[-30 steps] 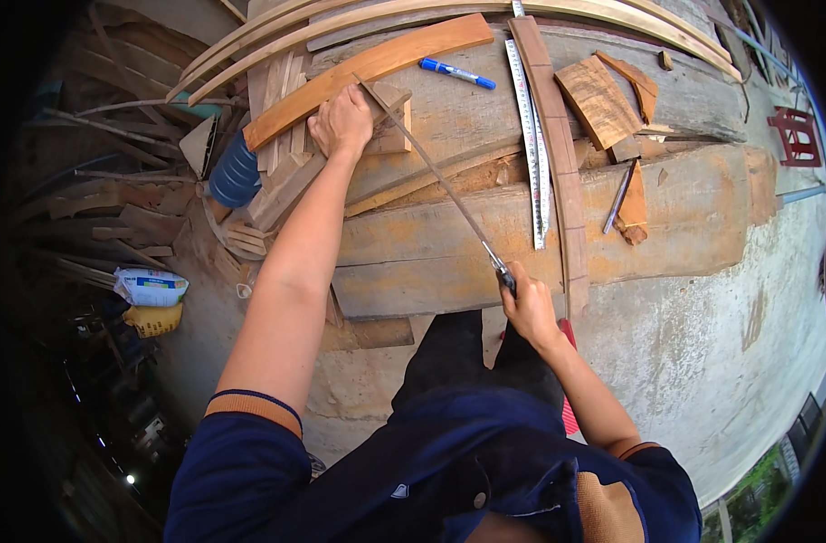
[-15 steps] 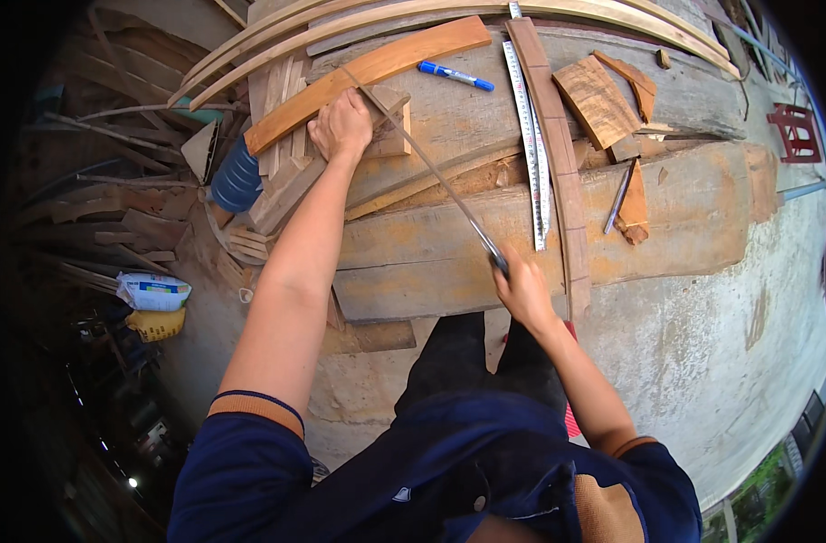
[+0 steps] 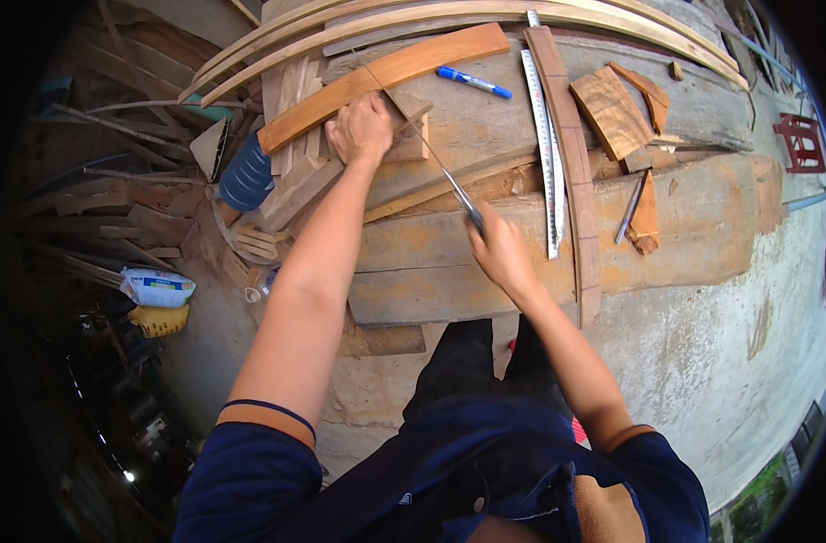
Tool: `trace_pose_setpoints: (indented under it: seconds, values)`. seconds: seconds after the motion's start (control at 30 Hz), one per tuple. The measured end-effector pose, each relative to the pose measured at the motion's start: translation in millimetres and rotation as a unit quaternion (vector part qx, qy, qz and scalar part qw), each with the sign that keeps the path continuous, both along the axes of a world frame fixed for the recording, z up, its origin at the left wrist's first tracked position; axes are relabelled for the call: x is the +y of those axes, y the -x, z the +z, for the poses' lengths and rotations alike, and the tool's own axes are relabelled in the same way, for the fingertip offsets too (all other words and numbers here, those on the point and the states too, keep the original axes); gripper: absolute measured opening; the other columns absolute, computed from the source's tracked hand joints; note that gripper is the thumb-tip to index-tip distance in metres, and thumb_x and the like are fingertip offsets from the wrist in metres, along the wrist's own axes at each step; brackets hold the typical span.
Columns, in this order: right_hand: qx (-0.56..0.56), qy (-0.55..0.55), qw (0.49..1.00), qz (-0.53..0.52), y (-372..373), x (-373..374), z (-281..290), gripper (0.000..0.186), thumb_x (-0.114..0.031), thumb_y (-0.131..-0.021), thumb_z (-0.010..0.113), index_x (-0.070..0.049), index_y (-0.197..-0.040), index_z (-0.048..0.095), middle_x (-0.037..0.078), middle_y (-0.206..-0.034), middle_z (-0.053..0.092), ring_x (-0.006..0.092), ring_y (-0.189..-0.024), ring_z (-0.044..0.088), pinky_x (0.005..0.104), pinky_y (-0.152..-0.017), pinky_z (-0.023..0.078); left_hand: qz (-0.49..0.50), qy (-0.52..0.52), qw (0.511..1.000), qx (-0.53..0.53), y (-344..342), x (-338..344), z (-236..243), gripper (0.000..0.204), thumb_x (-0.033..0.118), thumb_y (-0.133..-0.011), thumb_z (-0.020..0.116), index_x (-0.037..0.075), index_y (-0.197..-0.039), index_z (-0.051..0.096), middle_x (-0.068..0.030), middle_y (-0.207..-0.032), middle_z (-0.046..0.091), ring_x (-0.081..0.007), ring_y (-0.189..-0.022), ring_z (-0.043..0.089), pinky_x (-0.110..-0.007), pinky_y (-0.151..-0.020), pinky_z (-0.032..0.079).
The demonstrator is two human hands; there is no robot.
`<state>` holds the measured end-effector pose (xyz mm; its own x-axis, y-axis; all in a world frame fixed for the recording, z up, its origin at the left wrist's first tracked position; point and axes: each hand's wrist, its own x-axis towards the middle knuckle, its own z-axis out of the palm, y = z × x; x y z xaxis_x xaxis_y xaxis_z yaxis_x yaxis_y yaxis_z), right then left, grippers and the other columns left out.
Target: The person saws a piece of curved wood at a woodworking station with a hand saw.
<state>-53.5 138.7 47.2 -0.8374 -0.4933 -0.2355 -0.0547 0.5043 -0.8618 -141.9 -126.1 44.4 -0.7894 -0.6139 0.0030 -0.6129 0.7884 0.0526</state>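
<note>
My right hand is closed around the dark handle of a handsaw. The saw's thin blade slants away to the left and lies across a curved orange-brown board, its far end reaching past the board. Close to the blade, my left hand is closed with curled fingers at the near edge of the curved board, holding it down; the fingertips are partly hidden. Short wood blocks sit under and beside the board. A blue marker lies right of the blade.
Thick weathered planks form the work surface. On it lie a measuring tape, a marked brown strip, a wood block and a pen. Long curved strips run along the back. A blue jug stands left.
My right hand has pushed the saw forward and left, so more of the blade passes beyond the board. My left hand stays on the board. The whole view has shifted slightly.
</note>
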Motion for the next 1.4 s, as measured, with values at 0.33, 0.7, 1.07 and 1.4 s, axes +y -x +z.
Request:
trace_pose_setpoints:
  seconds: [0.33, 0.7, 1.07, 1.4]
  values:
    - [-0.021, -0.028, 0.999, 0.014, 21, -1, 27, 0.018, -0.017, -0.094, 0.057, 0.000, -0.102, 0.059, 0.030, -0.083, 0.065, 0.0514, -0.084, 0.061, 0.0570, -0.073, 0.049, -0.015, -0.020, 0.999, 0.030, 2, 4, 1, 0.045, 0.037, -0.103, 0.035, 0.013, -0.102, 0.073, -0.0076, -0.111, 0.072, -0.0254, -0.109, 0.062, -0.042, -0.094, 0.039]
    - [-0.059, -0.104, 0.992, 0.033, -28, 64, 50, 0.016, -0.018, -0.094, 0.057, -0.005, -0.103, 0.057, 0.028, -0.080, 0.065, 0.0499, -0.079, 0.062, 0.0582, -0.070, 0.047, 0.000, 0.005, 1.000, 0.021, 5, 4, 1, 0.044, 0.037, -0.103, 0.035, 0.015, -0.101, 0.073, -0.0050, -0.111, 0.072, -0.0243, -0.107, 0.063, -0.043, -0.092, 0.039]
    - [-0.020, -0.035, 0.999, 0.013, 48, -18, 21, 0.020, -0.019, -0.095, 0.055, 0.000, -0.098, 0.059, 0.031, -0.083, 0.065, 0.0509, -0.084, 0.063, 0.0578, -0.076, 0.049, 0.007, 0.010, 1.000, 0.018, 9, 11, -8, 0.045, 0.038, -0.103, 0.034, 0.014, -0.105, 0.072, -0.0052, -0.110, 0.073, -0.0259, -0.108, 0.063, -0.044, -0.092, 0.041]
    - [-0.071, -0.047, 0.996, 0.018, -28, 66, 43, 0.018, -0.017, -0.092, 0.058, -0.005, -0.105, 0.059, 0.029, -0.079, 0.065, 0.0496, -0.080, 0.063, 0.0583, -0.072, 0.049, 0.005, 0.006, 1.000, 0.020, -1, 3, 6, 0.044, 0.038, -0.103, 0.035, 0.014, -0.106, 0.072, -0.0096, -0.109, 0.072, -0.0278, -0.108, 0.063, -0.045, -0.092, 0.041]
